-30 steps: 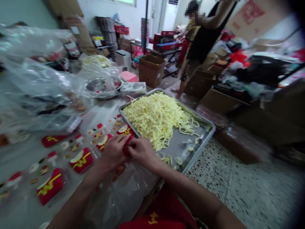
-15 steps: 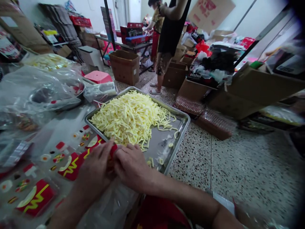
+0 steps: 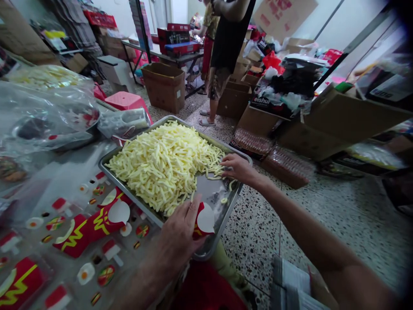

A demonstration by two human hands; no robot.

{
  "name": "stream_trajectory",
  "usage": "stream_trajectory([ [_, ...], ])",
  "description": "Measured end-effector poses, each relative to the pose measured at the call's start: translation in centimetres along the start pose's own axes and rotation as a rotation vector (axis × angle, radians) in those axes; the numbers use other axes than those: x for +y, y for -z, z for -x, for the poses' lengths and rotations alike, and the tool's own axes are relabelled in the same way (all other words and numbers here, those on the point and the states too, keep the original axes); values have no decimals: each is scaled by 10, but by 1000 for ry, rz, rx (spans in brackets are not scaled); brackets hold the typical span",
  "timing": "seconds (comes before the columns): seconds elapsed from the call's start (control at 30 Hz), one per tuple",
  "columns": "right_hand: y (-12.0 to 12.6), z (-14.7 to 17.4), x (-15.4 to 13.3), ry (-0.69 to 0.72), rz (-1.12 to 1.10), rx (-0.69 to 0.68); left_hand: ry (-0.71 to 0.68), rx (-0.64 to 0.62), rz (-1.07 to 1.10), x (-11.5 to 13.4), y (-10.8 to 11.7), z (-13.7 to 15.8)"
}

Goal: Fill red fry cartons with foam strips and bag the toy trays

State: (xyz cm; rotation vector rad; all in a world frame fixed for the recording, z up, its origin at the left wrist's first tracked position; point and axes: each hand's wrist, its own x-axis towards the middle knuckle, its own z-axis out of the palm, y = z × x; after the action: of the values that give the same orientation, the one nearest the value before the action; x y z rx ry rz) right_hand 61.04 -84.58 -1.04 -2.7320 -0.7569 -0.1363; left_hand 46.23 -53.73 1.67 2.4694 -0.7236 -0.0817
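Note:
My left hand (image 3: 180, 226) is wrapped round a small red french fry carton (image 3: 204, 220) with a pale inside, over the near edge of the metal tray (image 3: 209, 188). A large heap of pale yellow sticks shaped like french fries (image 3: 161, 161) fills the tray's left and far part. At the right end of this heap is my right hand (image 3: 238, 168), its fingers apart and bent down at some loose sticks. Left of the tray, more red cartons with yellow zigzags (image 3: 105, 221) lie on the patterned table cover (image 3: 80, 258).
Clear plastic bags and a metal bowl (image 3: 35, 129) stand at the left. A pink stool (image 3: 124, 100) is behind the tray. Cardboard boxes (image 3: 164, 86) and packed goods (image 3: 287, 161) sit on the speckled floor. Two people stand farther back, one in black (image 3: 229, 43).
My hands were together at the carton; now they are apart. The left keeps the carton, turned and moved right, while the right has reached to the heap's right end. The view shifted slightly.

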Motion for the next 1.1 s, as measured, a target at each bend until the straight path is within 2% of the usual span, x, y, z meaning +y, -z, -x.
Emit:
stream_trajectory([
  [0.1, -3, -10, 3, 70, 15, -91, -5, -24, 26, 4, -4, -12],
  [0.2, 0, -14, 3, 65, -10, -156, -18, -50, 57, 2, -11, -22],
  [0.3, 2, -15, -1, -43, -75, -189, 23, -44, 89, 1, -18, -35],
  [0.4, 0, -15, -8, -253, -138, -218, 164, -63, 106, 2, -22, -48],
  [0.47, -1, -14, -12, -335, -146, -204, 252, -89, 90, 3, -22, -55],
  [0.57, 1, -7, -13, -372, -186, -123, 301, -99, 25, 4, -21, -61],
  [0.63, 5, -1, -14, -394, -327, -80, 306, -84, -34, 5, -22, -65],
  [0.73, 11, 6, -21, -405, -572, -107, 310, -74, -93, 5, -25, -79],
  [0.8, 11, 8, -34, -394, -615, -154, 326, -96, -54, 5, -30, -90],
  [0.87, 10, 7, -52, -339, -498, -171, 359, -95, 21, 5, -34, -100],
  [1.0, 6, 0, -93, -182, -26, -214, 368, 4, 147, 7, -41, -102],
  [1.1, 6, 0, -108, -162, 63, -306, 317, 29, 232, 9, -42, -94],
])
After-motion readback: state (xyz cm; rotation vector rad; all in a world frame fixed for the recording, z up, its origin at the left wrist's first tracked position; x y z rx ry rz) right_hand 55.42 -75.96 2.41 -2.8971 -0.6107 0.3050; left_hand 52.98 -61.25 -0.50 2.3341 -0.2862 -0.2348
